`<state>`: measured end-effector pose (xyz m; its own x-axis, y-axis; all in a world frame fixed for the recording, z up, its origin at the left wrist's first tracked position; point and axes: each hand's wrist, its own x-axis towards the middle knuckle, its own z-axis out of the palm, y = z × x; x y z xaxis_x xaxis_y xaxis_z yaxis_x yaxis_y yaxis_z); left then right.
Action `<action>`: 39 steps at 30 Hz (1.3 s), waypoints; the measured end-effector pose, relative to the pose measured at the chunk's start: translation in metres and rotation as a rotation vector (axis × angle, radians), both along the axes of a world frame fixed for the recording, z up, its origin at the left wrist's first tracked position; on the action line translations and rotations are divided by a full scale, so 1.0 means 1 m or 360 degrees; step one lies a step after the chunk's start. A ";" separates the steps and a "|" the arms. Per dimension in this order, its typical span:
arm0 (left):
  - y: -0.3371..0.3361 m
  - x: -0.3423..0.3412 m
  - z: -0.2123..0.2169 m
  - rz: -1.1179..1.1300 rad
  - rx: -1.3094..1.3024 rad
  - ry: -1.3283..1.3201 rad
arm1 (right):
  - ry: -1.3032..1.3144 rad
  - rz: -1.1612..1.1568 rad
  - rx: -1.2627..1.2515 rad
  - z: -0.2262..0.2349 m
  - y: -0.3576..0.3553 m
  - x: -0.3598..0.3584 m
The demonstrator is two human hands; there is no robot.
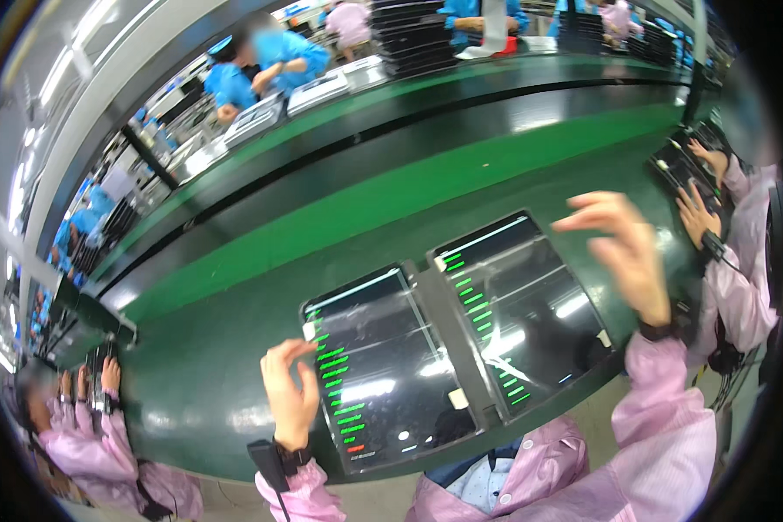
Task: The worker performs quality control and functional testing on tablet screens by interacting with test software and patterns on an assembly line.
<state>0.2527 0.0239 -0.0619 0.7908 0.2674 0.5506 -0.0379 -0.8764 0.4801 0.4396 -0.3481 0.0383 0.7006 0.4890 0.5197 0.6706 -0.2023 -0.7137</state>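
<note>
While your left hand [289, 393] rests at the near left edge of the left tablet [383, 370], its fingers [289, 352] are curled loosely and pinch nothing, with the tips just touching the screen's border where a column of green lines runs down. Just right of those fingers, across a dark divider, the right tablet [520, 309] lies in the same holder, tilted the same way, likely so both screens face you at once. Your right hand [622, 248] hovers above that tablet's far right corner, fingers spread and empty, apart from the glass. Both tablets sit on the green desk [217, 383], close to its near edge, within easy reach. Beyond your right fingers, another person's hands [700, 196] work at a dark device of their own; to your left, a third worker's hands [96, 383] do likewise.
</note>
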 end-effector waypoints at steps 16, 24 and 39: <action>-0.013 0.005 -0.004 -0.0071 0.0222 -0.0102 | -0.0233 0.0148 -0.0573 -0.074 -0.005 0.023; -0.012 0.006 -0.002 -0.0066 0.0266 -0.0092 | -0.0277 0.0126 -0.0586 -0.074 -0.005 0.018; -0.008 0.032 0.023 -0.0190 -0.0076 -0.0160 | -0.0286 -0.0012 -0.0478 -0.059 -0.003 0.040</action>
